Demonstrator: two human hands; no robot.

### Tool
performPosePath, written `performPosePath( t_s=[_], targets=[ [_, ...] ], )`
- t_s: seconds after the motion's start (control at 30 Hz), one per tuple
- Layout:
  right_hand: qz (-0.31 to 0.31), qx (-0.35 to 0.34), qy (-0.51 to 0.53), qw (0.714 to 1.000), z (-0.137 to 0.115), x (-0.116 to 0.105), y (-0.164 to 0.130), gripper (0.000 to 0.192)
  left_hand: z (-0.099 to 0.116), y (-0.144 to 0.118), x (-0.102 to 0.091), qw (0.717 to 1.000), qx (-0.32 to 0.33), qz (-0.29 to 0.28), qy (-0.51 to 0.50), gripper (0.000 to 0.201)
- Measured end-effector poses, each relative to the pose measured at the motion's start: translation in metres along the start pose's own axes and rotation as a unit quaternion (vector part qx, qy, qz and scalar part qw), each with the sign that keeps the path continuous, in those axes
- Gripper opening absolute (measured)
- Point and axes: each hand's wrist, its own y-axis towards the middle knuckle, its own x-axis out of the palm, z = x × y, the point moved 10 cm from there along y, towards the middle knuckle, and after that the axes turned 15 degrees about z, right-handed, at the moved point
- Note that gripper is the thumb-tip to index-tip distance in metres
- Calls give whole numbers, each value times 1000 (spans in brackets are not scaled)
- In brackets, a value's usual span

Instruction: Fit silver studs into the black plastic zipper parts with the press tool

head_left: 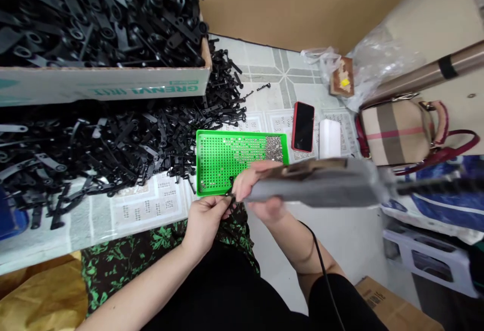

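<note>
Left hand (206, 217) pinches a small black part (229, 196) at the green tray's (242, 136) near edge; right hand (260, 190) grips a grey power tool (321, 185) just beside it.

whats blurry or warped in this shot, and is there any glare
Head view: the grey power tool in the right hand is smeared by motion blur; the green tray, the left hand and the black plastic parts stay sharp. Wide-lens distortion bends the cardboard box edge. Lighting is even; only the clear plastic bag shows glare.

Black parts heap (124, 139) blocks left of green tray (212, 159); phone (303, 126) crowds right.
</note>
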Motion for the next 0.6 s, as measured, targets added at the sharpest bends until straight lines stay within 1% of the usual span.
performPosePath(
  t_s=[0.07,0.1,0.13,0.23,0.33,0.5,0.6],
  targets=[
    [69,-107,12,992,-21,-20,18,40,-1,-1,-1,1000,-12,7,-16,22],
    [105,-142,-1,984,-26,-30,26,36,-1,-2,-1,999,-19,10,-28,21],
    [132,-154,-22,979,-25,-39,33,34,-1,-3,0,999,-25,14,-41,20],
    [163,-129,-57,977,-8,-56,47,31,-2,-6,0,996,-41,28,-73,23],
    [176,-113,-55,976,7,-64,49,32,-5,-7,-1,994,-56,40,-81,23],
    [174,-108,-39,978,10,-64,47,31,-5,-8,-2,992,-70,53,-89,24],
    [185,-112,-59,975,9,-66,46,34,-5,-9,-1,991,-82,53,-91,25]
  ],
)
